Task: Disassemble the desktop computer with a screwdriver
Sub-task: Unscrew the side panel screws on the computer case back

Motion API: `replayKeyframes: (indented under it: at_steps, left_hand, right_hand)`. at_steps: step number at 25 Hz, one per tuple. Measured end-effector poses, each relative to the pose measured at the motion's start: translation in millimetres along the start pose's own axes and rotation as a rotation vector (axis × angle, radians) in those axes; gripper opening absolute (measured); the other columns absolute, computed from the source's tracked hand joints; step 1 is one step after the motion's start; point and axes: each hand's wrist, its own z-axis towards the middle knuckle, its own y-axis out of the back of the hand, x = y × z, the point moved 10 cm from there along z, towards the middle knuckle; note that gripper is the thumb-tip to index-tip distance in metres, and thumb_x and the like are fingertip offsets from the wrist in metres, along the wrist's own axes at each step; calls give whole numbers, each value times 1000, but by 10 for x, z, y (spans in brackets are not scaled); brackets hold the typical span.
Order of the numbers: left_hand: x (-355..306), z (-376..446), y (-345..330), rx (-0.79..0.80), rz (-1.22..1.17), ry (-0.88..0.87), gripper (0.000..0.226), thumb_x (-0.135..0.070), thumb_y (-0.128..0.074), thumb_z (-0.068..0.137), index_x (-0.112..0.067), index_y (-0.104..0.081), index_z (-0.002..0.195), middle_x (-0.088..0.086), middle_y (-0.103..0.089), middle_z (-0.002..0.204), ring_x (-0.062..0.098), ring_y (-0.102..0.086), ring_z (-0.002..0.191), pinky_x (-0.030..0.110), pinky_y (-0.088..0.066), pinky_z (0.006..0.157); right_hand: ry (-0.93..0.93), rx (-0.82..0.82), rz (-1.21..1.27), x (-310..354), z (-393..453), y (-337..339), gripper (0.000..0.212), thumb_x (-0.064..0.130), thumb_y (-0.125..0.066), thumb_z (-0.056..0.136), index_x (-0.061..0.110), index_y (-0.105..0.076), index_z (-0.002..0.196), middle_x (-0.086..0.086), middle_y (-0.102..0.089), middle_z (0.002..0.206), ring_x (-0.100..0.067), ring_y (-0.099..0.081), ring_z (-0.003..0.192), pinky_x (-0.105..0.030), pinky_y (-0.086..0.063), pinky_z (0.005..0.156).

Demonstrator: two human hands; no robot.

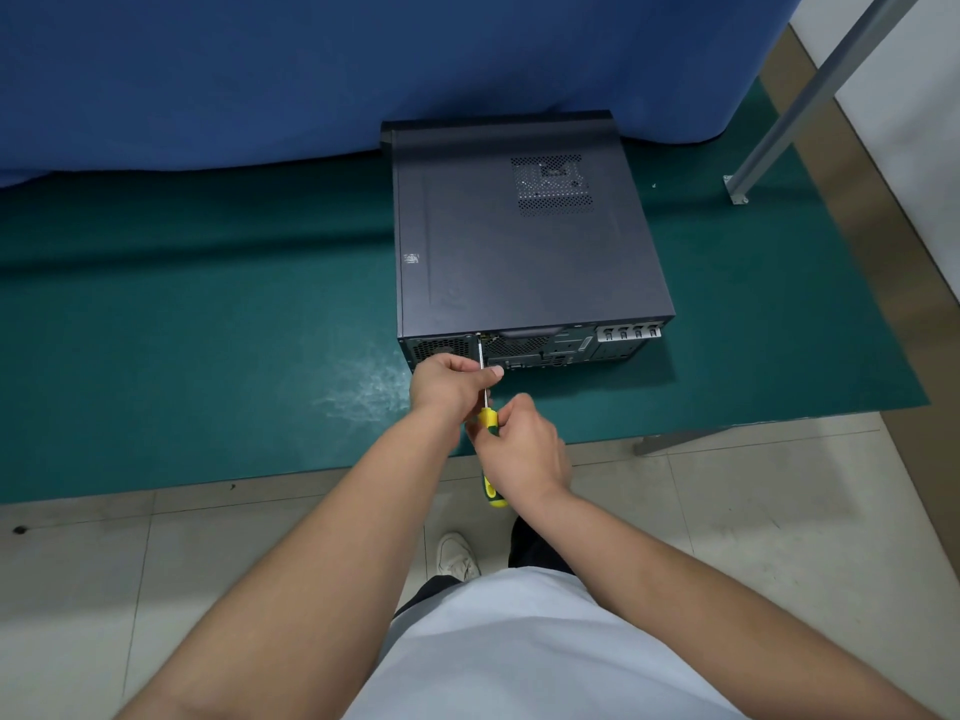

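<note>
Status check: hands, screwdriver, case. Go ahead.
Right hand grips screwdriver handle; left hand pinches shaft. Tip at computer rear top edge. Cover on. Nothing blocking.

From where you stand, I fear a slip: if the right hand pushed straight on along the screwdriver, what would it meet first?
The right hand would likely meet the left hand first, which pinches the screwdriver shaft just ahead; beyond it stands the computer case rear panel.
</note>
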Motion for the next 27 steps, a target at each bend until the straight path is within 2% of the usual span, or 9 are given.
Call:
replayKeyframes:
  at_steps: [5,8,10,13,16,19,22,25,27]
  left_hand:
    - [-55,-30,-31,35,79,-14,36,-11,-94,71,-15,-60,84,10,-74,82,23,-69,66,32,-60,64]
    - [-99,-41,-12,18,105,-35,33,-11,-92,73,-14,-61,84,11,-75,80,22,-71,61,34,-63,67]
    - [-124,-58,-23,16,122,-58,27,-11,-89,78,-12,-62,84,11,-75,73,20,-70,57,32,-62,63]
    - [-107,-73,-81,67,39,-45,22,-5,-82,85,-8,-60,84,13,-73,73,24,-70,60,32,-60,60]
    - [-71,-102,-134,184,-119,21,10,6,-69,93,-1,-61,94,16,-72,82,25,-73,65,30,-61,56]
    - [-31,-129,-174,300,-208,68,11,6,-55,101,7,-61,110,18,-76,88,26,-77,76,32,-63,64]
    - [-1,-156,-237,392,-185,101,21,-2,-48,105,0,-63,119,12,-79,100,21,-78,91,35,-59,77]
    - [37,-138,-182,332,-56,84,19,-26,-78,91,-12,-68,101,3,-78,91,17,-74,82,35,-55,71]
    - [79,-88,-98,225,2,58,27,-20,-89,79,-15,-64,86,2,-71,76,15,-66,68,31,-55,65]
  right_hand:
    - [55,-61,-140,132,-15,71,35,41,-64,89,20,-36,95,-6,-64,97,-38,-64,90,-37,-35,60]
    - [77,-64,-119,115,-8,65,40,45,-69,87,19,-40,94,-2,-62,89,-33,-63,86,-38,-37,60]
    - [8,95,145,-28,29,-55,40,50,-72,88,18,-51,97,-4,-68,90,-25,-63,81,-36,-43,62]
    - [-312,614,886,-157,-162,-443,34,44,-63,99,11,-65,104,-13,-74,92,-21,-67,75,-34,-56,69]
    - [-421,851,1155,-160,-340,-584,33,33,-54,103,4,-69,111,-11,-69,85,-23,-68,74,-36,-59,76]
    - [-407,815,1219,-162,-329,-590,24,19,-56,101,0,-69,110,-12,-67,86,-23,-67,73,-35,-60,74]
    - [-330,662,1136,-174,-229,-512,12,10,-68,95,0,-66,102,-12,-68,83,-20,-68,68,-32,-60,64]
    - [-292,603,1043,-159,-210,-521,14,8,-73,93,3,-61,98,-10,-70,78,-18,-69,66,-31,-59,62]
    - [-296,583,1025,-142,-211,-524,18,8,-74,92,4,-58,101,-10,-71,78,-18,-69,66,-31,-59,60]
